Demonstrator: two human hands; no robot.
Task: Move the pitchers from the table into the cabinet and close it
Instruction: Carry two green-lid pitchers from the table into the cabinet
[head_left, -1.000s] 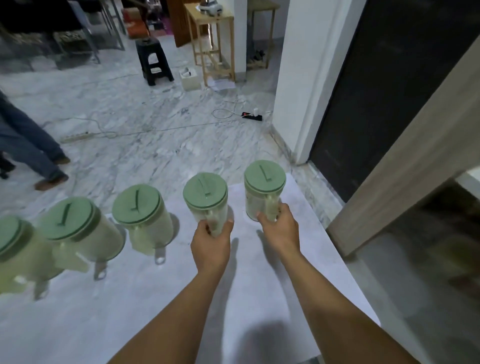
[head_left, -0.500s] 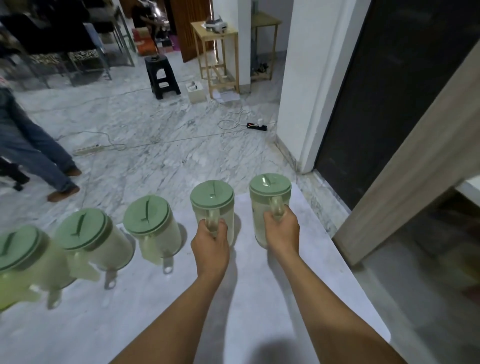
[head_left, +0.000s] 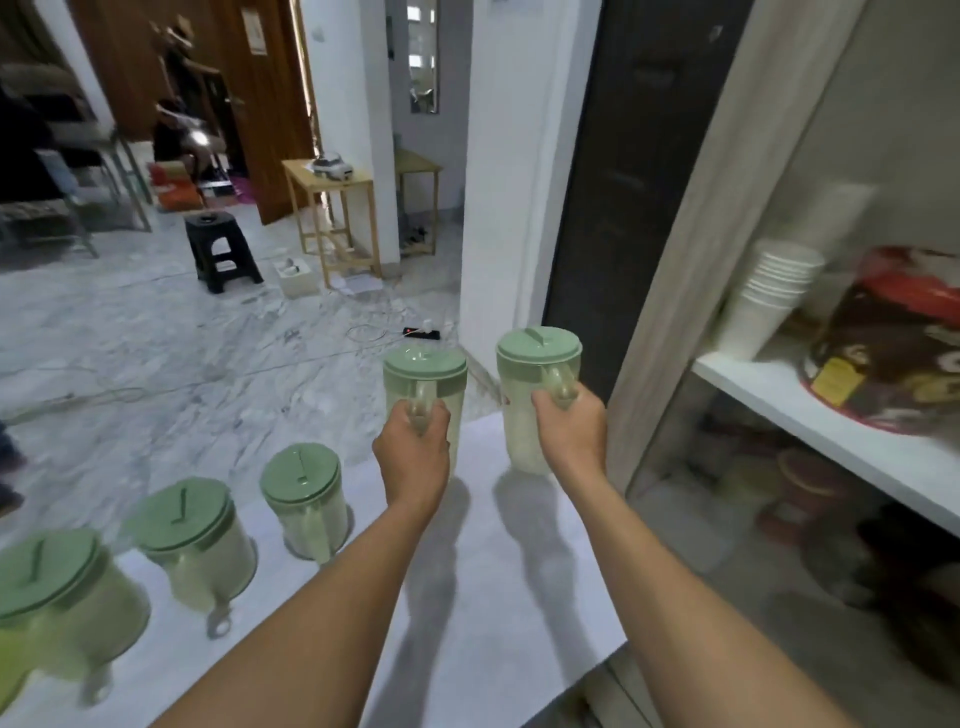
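Left hand (head_left: 413, 457) closed on handle of translucent green-lidded plastic pitcher (head_left: 427, 395); right hand (head_left: 571, 434) on second such pitcher (head_left: 535, 400). Both lifted over white surface (head_left: 488, 597). To be kept upright, swung clear of cabinet frame onto white cabinet shelf (head_left: 831, 441).

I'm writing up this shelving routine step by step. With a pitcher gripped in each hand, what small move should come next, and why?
Probably swing both to the right toward the open cabinet. The left hand and right hand each grip a green-lidded pitcher by its handle, the white shelf has bare room at its front edge, and three pitchers remain on the table.
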